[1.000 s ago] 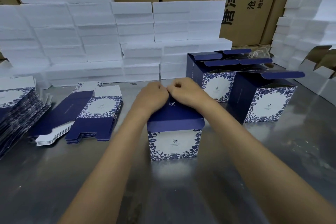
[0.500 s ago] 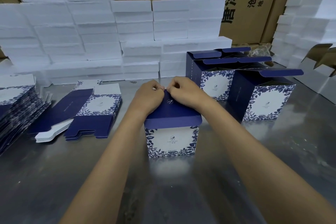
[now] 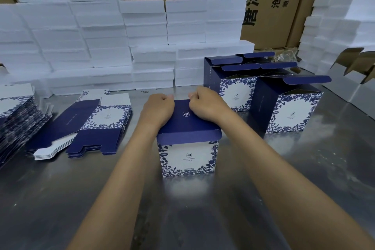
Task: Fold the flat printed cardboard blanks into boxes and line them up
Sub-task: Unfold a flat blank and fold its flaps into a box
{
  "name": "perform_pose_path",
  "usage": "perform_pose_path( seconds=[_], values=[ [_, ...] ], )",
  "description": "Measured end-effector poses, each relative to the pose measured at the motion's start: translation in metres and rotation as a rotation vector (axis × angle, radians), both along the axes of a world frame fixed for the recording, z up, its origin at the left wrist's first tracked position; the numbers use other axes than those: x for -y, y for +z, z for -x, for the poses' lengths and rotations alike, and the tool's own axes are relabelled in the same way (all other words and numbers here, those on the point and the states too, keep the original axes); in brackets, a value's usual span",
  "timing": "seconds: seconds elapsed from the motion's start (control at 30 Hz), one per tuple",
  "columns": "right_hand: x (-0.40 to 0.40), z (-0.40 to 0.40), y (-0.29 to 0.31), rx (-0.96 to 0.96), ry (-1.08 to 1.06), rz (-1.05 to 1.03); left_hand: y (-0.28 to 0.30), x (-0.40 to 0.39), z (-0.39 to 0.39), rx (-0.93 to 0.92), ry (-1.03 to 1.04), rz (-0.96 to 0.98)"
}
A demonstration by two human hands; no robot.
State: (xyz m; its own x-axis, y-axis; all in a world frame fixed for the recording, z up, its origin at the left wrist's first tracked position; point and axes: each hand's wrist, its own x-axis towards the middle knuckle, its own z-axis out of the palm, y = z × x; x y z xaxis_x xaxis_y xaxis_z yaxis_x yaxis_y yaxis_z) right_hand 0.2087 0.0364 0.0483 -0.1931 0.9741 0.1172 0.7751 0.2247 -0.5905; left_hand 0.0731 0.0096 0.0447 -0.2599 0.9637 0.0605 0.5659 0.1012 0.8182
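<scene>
A blue-and-white floral printed box (image 3: 188, 157) stands upright on the steel table (image 3: 60, 199) in front of me. Its navy lid (image 3: 187, 128) lies folded over the top. My left hand (image 3: 160, 108) and my right hand (image 3: 206, 104) sit on the lid's far edge, a little apart, fingers curled down over that edge where I cannot see them. Two folded boxes (image 3: 290, 111) with open top flaps stand to the right, with at least one more (image 3: 235, 91) behind them. Flat printed blanks (image 3: 101, 126) lie in a pile to the left.
A taller stack of blanks (image 3: 16, 119) sits at the far left edge. White foam blocks (image 3: 146, 32) are piled along the back and right side, with brown cartons (image 3: 269, 6) behind them. An open brown carton (image 3: 357, 61) stands at the right.
My hands were touching at the middle of the raised lid; they have spread apart along its far edge. The lid has come down flatter on the box.
</scene>
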Motion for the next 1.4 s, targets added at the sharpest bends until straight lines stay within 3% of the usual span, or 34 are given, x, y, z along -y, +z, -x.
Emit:
perform_pose_path(
  seconds=[0.17, 0.27, 0.33, 0.47, 0.6, 0.7, 0.83, 1.0, 1.17, 1.27, 1.4],
  values=[
    [-0.001, -0.002, -0.002, -0.06, -0.053, 0.006, -0.001, 0.002, -0.001, 0.013, 0.026, 0.005],
    [0.001, -0.004, -0.005, -0.063, -0.101, 0.038, -0.003, 0.002, 0.0, -0.107, 0.111, 0.027],
    [0.005, -0.003, -0.004, -0.033, -0.121, -0.061, -0.005, 0.001, -0.001, -0.211, 0.169, 0.032],
    [0.016, -0.004, 0.005, -0.022, 0.162, -0.444, -0.004, -0.004, -0.006, -0.311, 0.18, 0.029],
    [0.025, -0.013, 0.001, -0.01, 0.241, -0.436, -0.002, -0.013, -0.011, -0.327, 0.195, 0.011],
    [0.034, -0.024, -0.016, -0.153, 0.23, -0.384, 0.001, -0.02, -0.013, -0.302, 0.206, 0.009],
    [0.05, -0.041, -0.035, -0.462, 0.309, -0.242, 0.002, -0.023, -0.014, -0.167, 0.136, -0.091],
    [0.049, -0.048, -0.036, -0.451, 0.303, -0.158, -0.004, -0.005, -0.013, 0.126, -0.109, -0.18],
    [0.053, -0.042, -0.041, -0.57, 0.252, -0.191, -0.025, 0.029, -0.007, 0.448, -0.181, -0.227],
    [0.054, -0.04, -0.043, -0.679, 0.23, -0.16, -0.042, 0.046, -0.004, 0.677, -0.325, -0.275],
    [0.056, -0.045, -0.043, -0.707, 0.301, -0.085, -0.051, 0.053, -0.004, 0.713, -0.425, -0.395]
  ],
)
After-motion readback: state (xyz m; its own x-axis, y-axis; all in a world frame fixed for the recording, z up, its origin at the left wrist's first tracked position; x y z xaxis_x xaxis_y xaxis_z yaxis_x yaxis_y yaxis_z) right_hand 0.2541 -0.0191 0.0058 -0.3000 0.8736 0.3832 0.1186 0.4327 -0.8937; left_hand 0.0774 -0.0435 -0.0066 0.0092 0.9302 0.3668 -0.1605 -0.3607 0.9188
